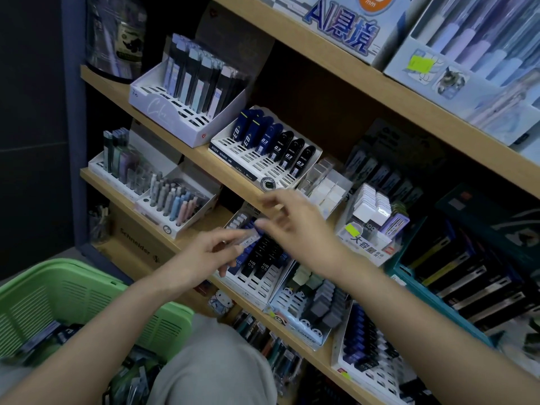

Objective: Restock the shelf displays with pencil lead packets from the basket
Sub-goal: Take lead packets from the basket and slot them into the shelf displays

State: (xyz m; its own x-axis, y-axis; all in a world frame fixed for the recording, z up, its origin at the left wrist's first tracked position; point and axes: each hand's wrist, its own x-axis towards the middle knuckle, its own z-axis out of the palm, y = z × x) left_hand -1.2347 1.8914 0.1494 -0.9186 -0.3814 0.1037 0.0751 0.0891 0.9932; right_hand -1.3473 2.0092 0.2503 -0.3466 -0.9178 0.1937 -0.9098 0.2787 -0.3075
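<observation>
My left hand (211,254) pinches a clear pencil lead packet (244,239) just over a white display tray (257,283) that holds blue and black HB 0.5 lead cases. My right hand (295,226) hovers above the same tray, fingers loosely spread and blurred, with nothing plainly held. The green basket (73,296) stands at the lower left with dark packets (52,336) in its bottom. A second white tray (260,168) on the shelf above carries blue and black 0.3 lead cases.
Wooden shelves (187,150) slope across the view, crowded with display boxes of pens, erasers (371,206) and lead cases. A teal bin (432,293) of dark boxes sits at the right. My knee in grey fabric (210,361) is below the hands.
</observation>
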